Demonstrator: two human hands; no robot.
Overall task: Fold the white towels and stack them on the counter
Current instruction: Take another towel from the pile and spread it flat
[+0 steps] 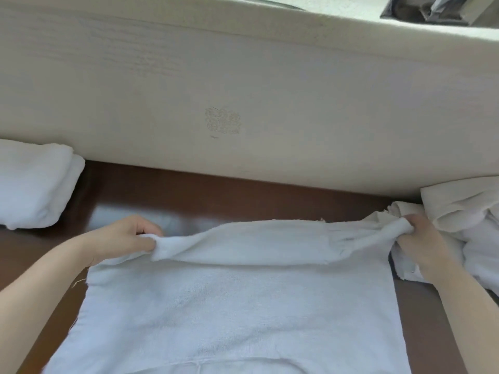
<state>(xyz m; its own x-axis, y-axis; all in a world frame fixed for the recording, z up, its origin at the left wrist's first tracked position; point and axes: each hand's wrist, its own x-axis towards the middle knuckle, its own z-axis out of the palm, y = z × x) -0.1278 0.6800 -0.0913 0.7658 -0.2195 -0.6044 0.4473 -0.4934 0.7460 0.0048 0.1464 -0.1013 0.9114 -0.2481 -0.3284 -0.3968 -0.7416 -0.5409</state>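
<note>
A white towel lies spread on the dark brown counter, reaching the near edge of the view. My left hand pinches its far left corner, and my right hand pinches its far right corner. Both corners are lifted slightly, and the far edge sags between them. A stack of folded white towels sits at the left side of the counter. A heap of unfolded white towels lies at the right, just behind my right hand.
A tall pale wall panel with a faint embossed emblem rises right behind the counter. Above it runs a light ledge with a dark metal object at the top right.
</note>
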